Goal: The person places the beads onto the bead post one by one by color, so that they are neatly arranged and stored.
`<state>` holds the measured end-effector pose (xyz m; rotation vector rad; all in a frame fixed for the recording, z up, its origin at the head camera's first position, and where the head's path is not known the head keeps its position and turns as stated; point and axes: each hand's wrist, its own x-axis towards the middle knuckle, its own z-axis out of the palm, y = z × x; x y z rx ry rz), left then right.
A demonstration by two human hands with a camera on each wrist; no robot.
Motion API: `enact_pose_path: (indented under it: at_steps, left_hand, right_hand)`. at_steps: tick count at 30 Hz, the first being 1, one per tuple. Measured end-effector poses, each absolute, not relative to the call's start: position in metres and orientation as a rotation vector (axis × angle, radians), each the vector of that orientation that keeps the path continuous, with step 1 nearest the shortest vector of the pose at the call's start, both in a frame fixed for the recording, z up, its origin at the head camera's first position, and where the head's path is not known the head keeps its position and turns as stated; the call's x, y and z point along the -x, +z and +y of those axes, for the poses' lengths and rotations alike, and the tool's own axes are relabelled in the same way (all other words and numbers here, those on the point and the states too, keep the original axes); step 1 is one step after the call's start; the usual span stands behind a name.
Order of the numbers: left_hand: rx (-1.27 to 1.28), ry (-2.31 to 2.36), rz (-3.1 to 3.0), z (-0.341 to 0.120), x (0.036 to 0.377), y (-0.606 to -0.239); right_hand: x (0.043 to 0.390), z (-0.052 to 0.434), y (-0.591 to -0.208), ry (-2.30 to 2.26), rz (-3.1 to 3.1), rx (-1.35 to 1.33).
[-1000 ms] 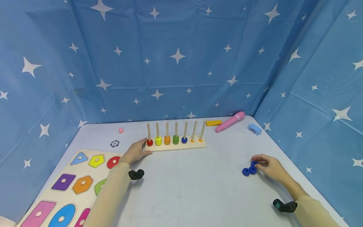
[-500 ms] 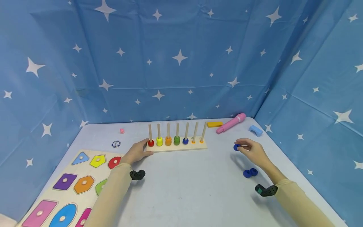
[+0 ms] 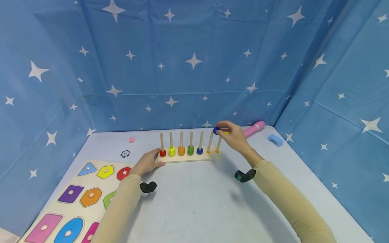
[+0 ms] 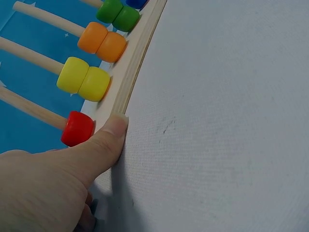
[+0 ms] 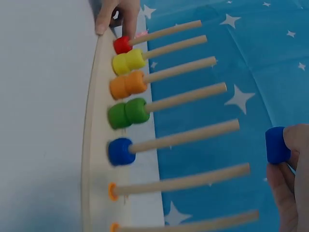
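Observation:
A wooden peg board (image 3: 188, 159) stands toward the back of the table with a row of upright pegs. One red bead (image 5: 123, 45) sits on the leftmost peg, followed by paired yellow (image 4: 83, 79), orange (image 4: 102, 42) and green beads (image 5: 128, 113), then a single blue bead (image 5: 121, 152). The two rightmost pegs are bare, with orange rings at their bases. My left hand (image 3: 147, 162) grips the board's left end, thumb on the front edge. Between thumb and fingers, my right hand (image 3: 235, 136) pinches another blue bead (image 5: 277, 145), up near the tops of the right-hand pegs.
A shape puzzle board (image 3: 100, 182) with knobbed pieces lies at the left, partly under the left sleeve. Behind it are a poker chip (image 3: 125, 154) and a small pink piece (image 3: 131, 140). A pink microphone (image 3: 256, 128) and a light-blue block (image 3: 275, 140) lie back right.
My right hand has picked up one blue bead from the right side of the table and carried it left to the pegs. The other loose blue beads are now hidden behind the forearm.

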<state>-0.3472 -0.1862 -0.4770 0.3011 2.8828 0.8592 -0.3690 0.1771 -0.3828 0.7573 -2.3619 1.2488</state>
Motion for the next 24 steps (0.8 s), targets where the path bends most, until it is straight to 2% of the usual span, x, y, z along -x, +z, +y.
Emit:
enact_pose_path:
  at_steps: [9, 24]
  left_hand:
    - [-0.279, 0.853, 2.876, -0.186, 0.346, -0.478]
    - [-0.281, 0.839, 2.889, -0.185, 0.346, -0.477]
  right_hand:
    - [0.387, 0.134, -0.380, 1.197, -2.478, -0.764]
    - [0.388, 0.131, -0.385, 1.131, -2.419, -0.817]
